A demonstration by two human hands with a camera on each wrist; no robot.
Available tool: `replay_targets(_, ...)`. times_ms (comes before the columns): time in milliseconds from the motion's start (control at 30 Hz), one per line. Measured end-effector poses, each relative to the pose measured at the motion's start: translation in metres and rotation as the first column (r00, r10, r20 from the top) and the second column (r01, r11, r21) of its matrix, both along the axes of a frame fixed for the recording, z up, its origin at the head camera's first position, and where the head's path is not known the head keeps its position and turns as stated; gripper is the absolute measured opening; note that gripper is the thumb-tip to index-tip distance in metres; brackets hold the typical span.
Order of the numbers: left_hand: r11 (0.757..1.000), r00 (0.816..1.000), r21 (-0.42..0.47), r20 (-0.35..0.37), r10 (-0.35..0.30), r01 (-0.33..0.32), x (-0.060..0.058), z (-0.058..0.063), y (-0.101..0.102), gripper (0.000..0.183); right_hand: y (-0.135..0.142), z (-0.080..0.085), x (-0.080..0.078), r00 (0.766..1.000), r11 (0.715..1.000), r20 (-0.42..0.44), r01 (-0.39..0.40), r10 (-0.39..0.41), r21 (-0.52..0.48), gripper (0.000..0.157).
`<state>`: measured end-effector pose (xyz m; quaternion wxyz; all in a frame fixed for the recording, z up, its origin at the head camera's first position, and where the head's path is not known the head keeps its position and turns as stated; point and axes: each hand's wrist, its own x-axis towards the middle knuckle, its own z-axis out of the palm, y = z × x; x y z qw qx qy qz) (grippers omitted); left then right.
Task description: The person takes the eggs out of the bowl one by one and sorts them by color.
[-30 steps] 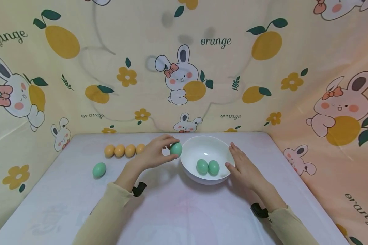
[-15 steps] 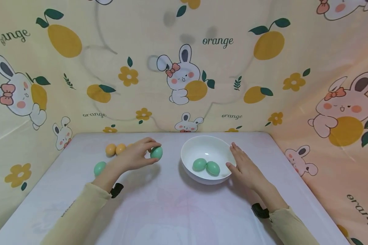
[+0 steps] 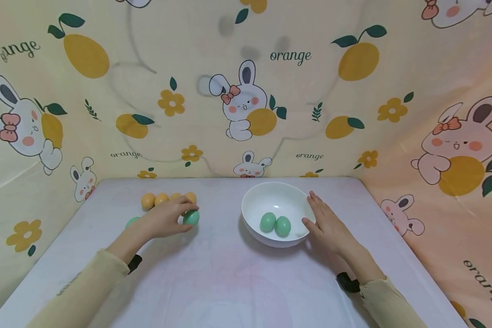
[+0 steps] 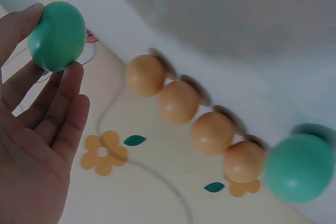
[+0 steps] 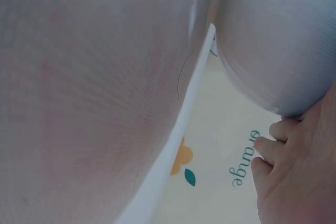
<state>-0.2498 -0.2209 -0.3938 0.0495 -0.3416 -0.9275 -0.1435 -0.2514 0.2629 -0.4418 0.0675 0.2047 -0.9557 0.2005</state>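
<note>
Between the thumb and fingers of my left hand (image 3: 164,220) a green egg (image 3: 191,217) is pinched, just in front of a row of orange eggs (image 3: 148,201). The left wrist view shows the held egg (image 4: 58,36) at the fingertips, apart from the row. My right hand (image 3: 332,230) rests against the right side of a white bowl (image 3: 289,200), fingers extended along its rim. Inside the bowl lie two green eggs (image 3: 268,222), side by side. One more green egg (image 3: 132,221) sits on the table, partly hidden behind my left wrist.
The white table (image 3: 238,287) runs back to a curtain (image 3: 295,100) printed with rabbits and oranges. Seen from the left wrist, the orange eggs (image 4: 178,102) stand in a line, with the loose green egg (image 4: 299,169) near one end.
My left hand has carried the green egg leftward, away from the bowl and lower toward the table. The two eggs in the bowl have rolled slightly. My right hand has stayed in place.
</note>
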Motion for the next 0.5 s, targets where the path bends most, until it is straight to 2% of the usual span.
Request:
replay_targets(167,1.0,1.0,-0.018,0.003,0.009,-0.009,0.003,-0.005,-0.011,0.045,0.0,-0.001,0.0,1.0,1.0,-0.008,-0.003,0.003,0.003,0.076)
replay_targets(300,0.999,0.999,-0.034,0.027,0.043,-0.042,0.003,-0.008,-0.019,0.046,0.001,0.0,0.001,1.0,1.0,-0.009,-0.007,0.007,0.002,0.077)
replay_targets(500,0.996,0.997,-0.037,0.012,0.083,-0.082,0.005,-0.013,-0.033,0.043,0.0,0.001,0.002,1.0,1.0,-0.005,-0.008,0.008,0.001,0.077)
